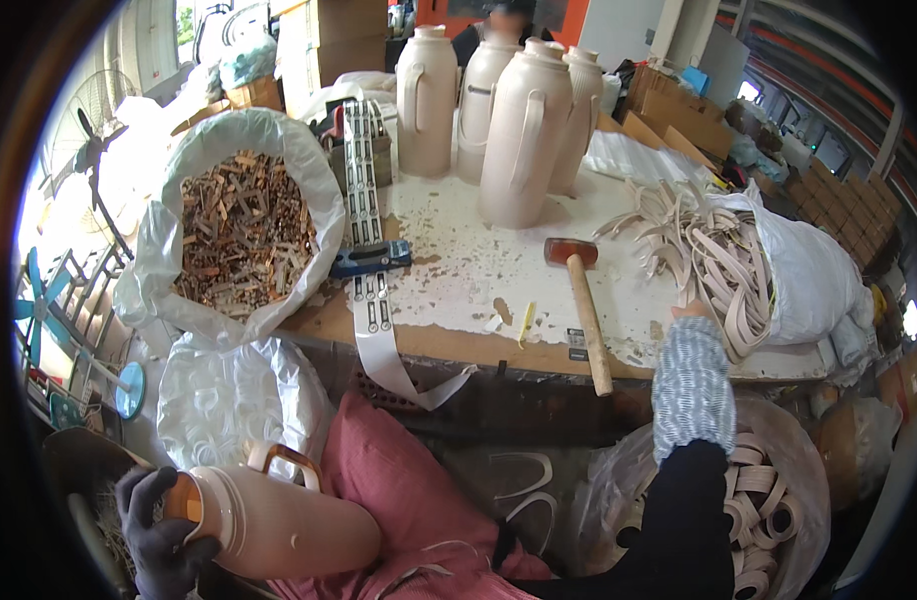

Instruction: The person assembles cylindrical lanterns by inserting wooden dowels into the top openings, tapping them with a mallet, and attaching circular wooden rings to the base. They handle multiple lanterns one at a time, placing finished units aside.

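My left hand [164, 525], in a dark grey glove, is closed round the open end of a beige thermos flask body [289, 530]. The flask lies on its side across my lap, its mouth to the left and a brown-edged handle [287, 457] on its upper side. My right arm, in a grey knitted sleeve cuff, stretches to the table's right side. There my right hand [692, 310] touches a heap of curved beige plastic handle strips [744, 265] spilling from a white sack [814, 255]. Its fingers are mostly hidden among the strips.
On the table [449, 300] stand several beige flasks [524, 150]; a mallet [584, 310] lies nearer. Left are a bag of small metal pieces [249, 235], a stapler-like blue tool [371, 258] and a perforated strip [372, 310]. A bag of beige rings [759, 510] stands below right. A person is behind.
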Demonstrator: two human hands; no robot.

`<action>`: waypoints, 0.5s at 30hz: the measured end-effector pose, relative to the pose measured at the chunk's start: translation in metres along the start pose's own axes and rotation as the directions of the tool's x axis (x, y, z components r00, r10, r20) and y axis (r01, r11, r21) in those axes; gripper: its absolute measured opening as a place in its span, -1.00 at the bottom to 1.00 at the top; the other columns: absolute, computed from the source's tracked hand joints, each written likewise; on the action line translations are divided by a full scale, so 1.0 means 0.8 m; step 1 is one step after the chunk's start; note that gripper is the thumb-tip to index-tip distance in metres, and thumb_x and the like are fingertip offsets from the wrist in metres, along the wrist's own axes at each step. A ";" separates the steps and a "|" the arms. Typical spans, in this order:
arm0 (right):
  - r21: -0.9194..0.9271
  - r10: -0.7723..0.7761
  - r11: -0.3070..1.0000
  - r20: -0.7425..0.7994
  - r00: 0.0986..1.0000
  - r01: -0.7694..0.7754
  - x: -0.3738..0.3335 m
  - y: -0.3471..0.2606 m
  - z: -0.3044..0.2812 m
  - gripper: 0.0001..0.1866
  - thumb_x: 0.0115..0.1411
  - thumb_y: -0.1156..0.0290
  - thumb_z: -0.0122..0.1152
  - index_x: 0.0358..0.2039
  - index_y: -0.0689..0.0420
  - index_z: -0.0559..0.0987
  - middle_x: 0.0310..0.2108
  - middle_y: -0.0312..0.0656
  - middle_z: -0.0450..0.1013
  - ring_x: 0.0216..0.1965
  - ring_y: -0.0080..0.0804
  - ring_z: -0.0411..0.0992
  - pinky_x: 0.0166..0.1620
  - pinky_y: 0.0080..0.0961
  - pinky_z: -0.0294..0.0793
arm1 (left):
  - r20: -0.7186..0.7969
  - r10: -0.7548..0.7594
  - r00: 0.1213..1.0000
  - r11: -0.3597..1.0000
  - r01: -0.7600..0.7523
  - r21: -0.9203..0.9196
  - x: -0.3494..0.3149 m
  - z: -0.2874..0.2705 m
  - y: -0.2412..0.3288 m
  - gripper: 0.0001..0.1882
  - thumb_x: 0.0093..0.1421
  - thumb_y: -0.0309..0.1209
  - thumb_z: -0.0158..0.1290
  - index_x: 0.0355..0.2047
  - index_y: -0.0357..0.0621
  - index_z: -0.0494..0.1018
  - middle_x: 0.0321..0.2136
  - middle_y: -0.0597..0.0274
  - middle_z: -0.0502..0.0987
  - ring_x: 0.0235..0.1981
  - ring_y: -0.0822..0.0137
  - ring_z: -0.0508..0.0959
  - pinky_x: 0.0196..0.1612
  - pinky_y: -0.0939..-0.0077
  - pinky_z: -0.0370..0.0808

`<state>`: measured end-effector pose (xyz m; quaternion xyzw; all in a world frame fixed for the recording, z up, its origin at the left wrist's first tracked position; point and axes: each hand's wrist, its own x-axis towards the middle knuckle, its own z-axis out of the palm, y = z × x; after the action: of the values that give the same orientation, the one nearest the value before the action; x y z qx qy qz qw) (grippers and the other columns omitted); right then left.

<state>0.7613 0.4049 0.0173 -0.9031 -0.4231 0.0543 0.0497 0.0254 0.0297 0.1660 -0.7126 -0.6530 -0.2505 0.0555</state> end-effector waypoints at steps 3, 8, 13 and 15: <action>-0.116 -0.042 0.992 0.085 0.996 0.051 0.012 0.000 -0.028 -0.44 0.11 0.09 0.23 0.02 0.22 0.52 0.05 0.09 0.43 0.10 -0.10 0.41 0.16 -0.28 0.36 | -0.026 0.324 0.946 0.883 -0.293 0.367 -0.004 -0.013 0.045 -0.81 -0.04 -0.20 0.22 -0.46 0.04 0.50 -0.10 0.01 0.46 0.02 -0.24 0.40 0.05 -0.15 0.33; -0.053 0.089 0.992 -0.307 0.948 -0.111 0.066 0.104 -0.051 -0.65 0.26 0.29 -0.02 -0.02 0.15 0.54 -0.04 0.01 0.50 -0.06 -0.02 0.49 -0.01 -0.18 0.47 | 0.250 0.536 0.807 0.844 -0.502 -0.188 -0.023 0.016 0.079 -0.59 -0.15 -0.15 0.34 -0.38 -0.08 0.45 -0.04 0.00 0.48 -0.02 -0.09 0.48 -0.04 0.00 0.41; 0.020 -0.068 0.992 -0.742 0.667 0.123 -0.057 0.009 -0.086 -0.63 0.26 0.35 -0.03 0.08 -0.08 0.48 -0.07 -0.07 0.51 -0.09 -0.03 0.50 -0.08 -0.17 0.48 | 0.314 0.702 0.640 0.509 -0.142 -0.849 -0.013 0.006 0.047 -0.82 0.08 -0.19 0.19 -0.32 0.11 0.57 -0.11 0.08 0.48 -0.01 -0.06 0.49 -0.01 0.03 0.45; -0.042 -0.220 0.943 -0.823 0.524 0.330 -0.062 0.000 -0.090 -0.62 0.25 0.39 -0.02 0.09 -0.11 0.48 -0.09 -0.11 0.52 -0.12 -0.05 0.51 -0.10 -0.17 0.49 | 0.182 0.617 0.765 0.526 -0.230 -0.819 0.011 0.018 0.038 -0.77 0.08 -0.28 0.20 -0.25 -0.03 0.59 -0.06 0.06 0.50 -0.03 0.07 0.52 -0.01 0.19 0.49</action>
<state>0.7400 0.3636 0.0909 -0.7419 -0.4849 -0.3521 0.3007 0.0586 0.0393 0.1644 -0.8457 -0.2791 -0.3035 -0.3389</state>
